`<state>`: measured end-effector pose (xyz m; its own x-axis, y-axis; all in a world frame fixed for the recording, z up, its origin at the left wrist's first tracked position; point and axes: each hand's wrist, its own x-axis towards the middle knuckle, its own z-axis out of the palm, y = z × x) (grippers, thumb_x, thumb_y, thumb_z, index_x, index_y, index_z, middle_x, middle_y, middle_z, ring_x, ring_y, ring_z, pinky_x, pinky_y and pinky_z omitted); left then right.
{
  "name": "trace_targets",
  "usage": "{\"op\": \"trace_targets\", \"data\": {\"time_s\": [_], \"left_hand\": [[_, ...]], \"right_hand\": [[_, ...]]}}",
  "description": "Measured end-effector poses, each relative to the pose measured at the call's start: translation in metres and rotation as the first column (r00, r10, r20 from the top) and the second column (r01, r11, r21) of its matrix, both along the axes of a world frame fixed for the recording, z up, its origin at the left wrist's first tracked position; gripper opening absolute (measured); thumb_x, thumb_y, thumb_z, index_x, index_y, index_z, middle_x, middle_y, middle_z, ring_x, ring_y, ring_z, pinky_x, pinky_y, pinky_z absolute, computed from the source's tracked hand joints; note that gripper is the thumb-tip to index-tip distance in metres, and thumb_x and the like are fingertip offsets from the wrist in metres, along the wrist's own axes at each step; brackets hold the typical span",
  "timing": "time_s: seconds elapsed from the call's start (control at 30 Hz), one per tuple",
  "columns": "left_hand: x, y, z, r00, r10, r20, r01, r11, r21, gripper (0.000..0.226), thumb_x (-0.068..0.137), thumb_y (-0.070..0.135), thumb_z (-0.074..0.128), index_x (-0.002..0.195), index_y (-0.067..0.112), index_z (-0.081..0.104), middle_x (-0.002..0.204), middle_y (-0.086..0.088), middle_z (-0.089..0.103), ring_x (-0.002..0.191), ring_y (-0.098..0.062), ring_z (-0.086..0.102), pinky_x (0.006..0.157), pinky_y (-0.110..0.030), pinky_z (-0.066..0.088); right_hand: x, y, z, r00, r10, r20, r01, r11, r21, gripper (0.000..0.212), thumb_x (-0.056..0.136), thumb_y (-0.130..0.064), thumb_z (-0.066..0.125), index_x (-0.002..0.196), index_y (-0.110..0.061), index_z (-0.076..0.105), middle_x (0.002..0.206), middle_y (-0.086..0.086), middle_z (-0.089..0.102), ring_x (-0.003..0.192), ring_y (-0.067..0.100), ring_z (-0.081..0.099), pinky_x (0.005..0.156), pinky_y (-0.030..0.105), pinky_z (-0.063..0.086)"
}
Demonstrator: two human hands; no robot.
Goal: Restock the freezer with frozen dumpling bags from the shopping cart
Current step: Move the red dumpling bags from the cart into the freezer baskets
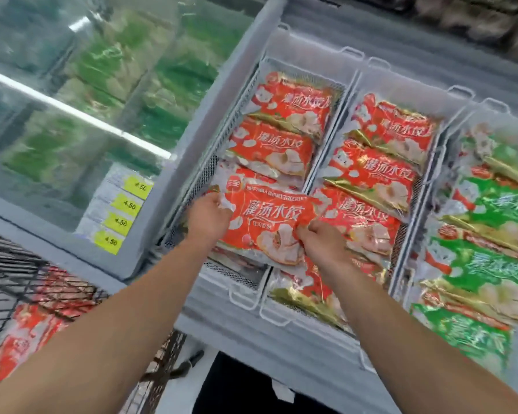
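I'm over the freezer (pixel 284 333), which fills most of the frame, its white rim running from top centre down to the lower right. Upper left, the glass lid (pixel 81 85) shows blurred green packs beneath it, with yellow price tags (pixel 123 213) at its lower corner. Three wire baskets sit side by side: the left basket (pixel 204 171) and middle basket (pixel 401 252) hold red dumpling bags, the right one green bags (pixel 491 243). Lower left, the black cart (pixel 9 276) has more red bags (pixel 21 339) inside. Centre frame, I've got one red bag (pixel 269 222) held flat above the near end of the left basket, overlapping bags already there. My left hand (pixel 208 216) grips its left edge, fingers curled round it; my right hand (pixel 320 240) pinches its lower right part.
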<state>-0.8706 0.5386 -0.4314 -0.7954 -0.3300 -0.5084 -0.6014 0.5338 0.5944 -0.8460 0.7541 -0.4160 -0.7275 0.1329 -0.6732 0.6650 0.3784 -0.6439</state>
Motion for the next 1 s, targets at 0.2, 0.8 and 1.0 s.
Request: {"op": "trace_targets", "data": {"time_s": [0.2,0.8,1.0], "left_hand": [[-0.014,-0.018,-0.041,0.990,-0.139,0.009,0.139,0.985,-0.098,0.027,0.087,0.001,0.057,0.111,0.009,0.068,0.112,-0.007,0.070,0.090,-0.026,0.065,0.080,-0.031,0.052],[0.017,-0.047,-0.054,0.948,-0.121,0.296,0.190,0.958,-0.214,0.079,0.078,0.031,0.069,0.143,0.011,0.027,0.137,-0.014,0.052,0.121,-0.037,0.054,0.099,-0.047,0.049],[0.042,-0.033,-0.034,0.963,-0.183,0.199,0.229,0.943,-0.242,0.081,0.075,0.047,0.064,0.144,0.017,0.035,0.138,-0.011,0.052,0.124,-0.034,0.054,0.100,-0.052,0.047]], "right_hand": [[-0.011,-0.043,-0.038,0.978,0.019,0.206,0.006,0.992,-0.123,0.011,0.083,-0.007,0.061,0.072,-0.010,0.061,0.071,0.002,0.063,0.069,0.020,0.060,0.065,0.031,0.046],[-0.001,-0.048,-0.039,0.776,0.541,0.324,-0.556,0.830,-0.055,0.004,0.092,-0.023,0.057,0.092,-0.019,0.059,0.087,-0.001,0.061,0.084,0.019,0.059,0.075,0.030,0.050],[0.019,-0.027,-0.020,0.689,0.687,0.229,-0.723,0.673,0.156,0.020,0.091,-0.025,0.056,0.074,-0.016,0.051,0.073,0.002,0.051,0.067,0.020,0.049,0.052,0.028,0.031]]}}
